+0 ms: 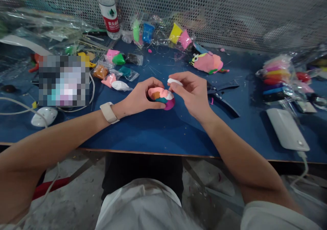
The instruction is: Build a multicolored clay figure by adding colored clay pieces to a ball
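Observation:
My left hand (145,95), with a pale band on its wrist, is closed round a small multicoloured clay figure (160,95). The figure shows pink, orange, teal and purple parts, and a white bit on its right side. Part of it is hidden behind my fingers. Just to the right, my right hand (190,90) pinches a white strip of clay (175,82) between thumb and fingers, slightly above the figure. A small white clay packet (121,85) lies left of my left hand, beside a salmon-pink packet (110,80).
Behind my hands lie a pink clay fish-like figure (208,62) and several wrapped clay packets (148,32). Black scissors (222,99) lie right of my right hand. A water bottle (109,15) stands at the back; a white power bank (287,129) lies far right, stacked clay packs (277,75) behind it.

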Demonstrator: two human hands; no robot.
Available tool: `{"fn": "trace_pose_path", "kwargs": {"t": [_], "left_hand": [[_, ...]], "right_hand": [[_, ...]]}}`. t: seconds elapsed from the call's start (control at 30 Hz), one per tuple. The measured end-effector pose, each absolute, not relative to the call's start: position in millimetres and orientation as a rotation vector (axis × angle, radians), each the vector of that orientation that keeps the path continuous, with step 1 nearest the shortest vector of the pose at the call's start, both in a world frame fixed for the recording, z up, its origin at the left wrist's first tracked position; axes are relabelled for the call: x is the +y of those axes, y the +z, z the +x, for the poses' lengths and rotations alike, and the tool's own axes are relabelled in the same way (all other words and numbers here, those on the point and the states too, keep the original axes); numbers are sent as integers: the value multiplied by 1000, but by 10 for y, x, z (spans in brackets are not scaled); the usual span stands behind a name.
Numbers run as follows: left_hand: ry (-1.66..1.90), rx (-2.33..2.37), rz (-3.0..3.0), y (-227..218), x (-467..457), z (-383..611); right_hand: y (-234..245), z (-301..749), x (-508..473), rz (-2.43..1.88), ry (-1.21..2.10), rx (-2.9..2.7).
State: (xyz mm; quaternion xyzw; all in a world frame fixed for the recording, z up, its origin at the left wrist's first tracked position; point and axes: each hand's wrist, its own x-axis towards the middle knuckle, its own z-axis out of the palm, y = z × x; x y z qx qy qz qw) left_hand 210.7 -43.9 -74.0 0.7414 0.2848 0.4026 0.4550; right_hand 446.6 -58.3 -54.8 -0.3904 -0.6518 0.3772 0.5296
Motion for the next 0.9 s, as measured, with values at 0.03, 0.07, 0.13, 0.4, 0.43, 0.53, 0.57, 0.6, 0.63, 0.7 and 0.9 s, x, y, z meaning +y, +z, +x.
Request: {"fn": "trace_pose_path", "kwargs": {"t": [0.03,0.07,0.13,0.4,0.43,0.53,0.57,0.6,0.63,0.7,0.9], "left_hand": [[994,707,1817,-740,-442,2109],[994,706,1805,-737,-445,2112],[996,700,1784,-728,-450,2118],[948,690,1525,-732,-461,2163],[942,680,1475,-730,-464,2169],[918,627,1363,-713,-469,2183],[913,608,1342,-707,-469,2187],[911,591,1325,-702,-469,2191],[915,579,1314,-700,-469,2194],[934,576,1305,-699,-466,2197],[958,607,1295,-713,-459,2190]], "right_hand": [[-544,4466,-591,-943,896,-1568],[-540,4466,-599,-953,894,-1577],[-534,4466,-611,-970,899,-1593],[-557,4462,-602,-980,979,-1621],[-560,4463,-598,-989,985,-1616],[-565,4467,-588,-993,1001,-1605],[-566,4468,-586,-989,1009,-1602],[-567,4469,-583,-986,1017,-1600],[-569,4471,-581,-984,1023,-1596],[-574,4473,-576,-988,1031,-1585],[-593,4479,-566,-1001,1029,-1577]]}}
